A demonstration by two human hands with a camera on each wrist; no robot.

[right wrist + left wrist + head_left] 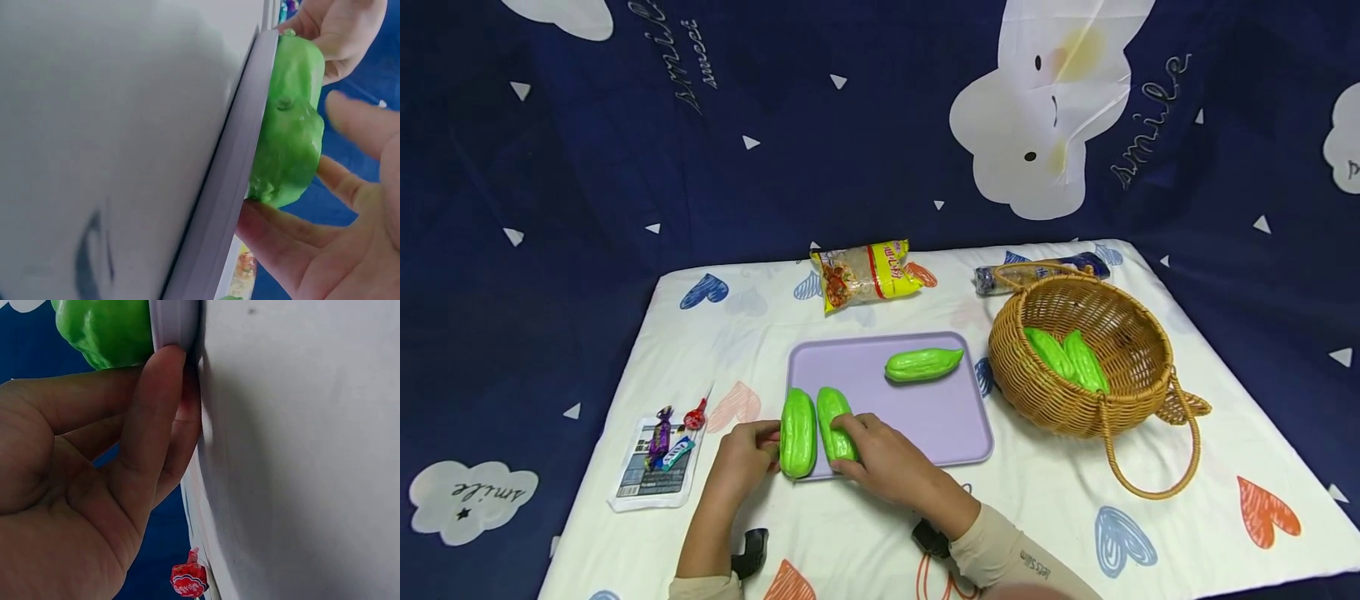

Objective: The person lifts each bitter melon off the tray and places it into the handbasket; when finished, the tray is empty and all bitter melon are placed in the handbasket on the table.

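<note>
At lower centre of the head view, two green bitter gourds [798, 433] lie side by side, long axes pointing away, on the purple tray [925, 417]'s near-left corner; the right hand [887, 458] lies loosely over the right-hand gourd [835, 425], and the left hand [741, 458]'s straight fingers touch the tray edge.

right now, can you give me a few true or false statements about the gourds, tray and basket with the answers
1. Three green gourds lie on the purple tray. True: two side by side at its near left, one farther back.
2. The wicker basket is empty. False: it holds two green gourds.
3. The right hand rests on a gourd. True.
4. The left hand holds the lollipop. False: its fingers touch the tray's edge beside a gourd.
5. The basket stands left of the tray. False: it stands on the right.
</note>
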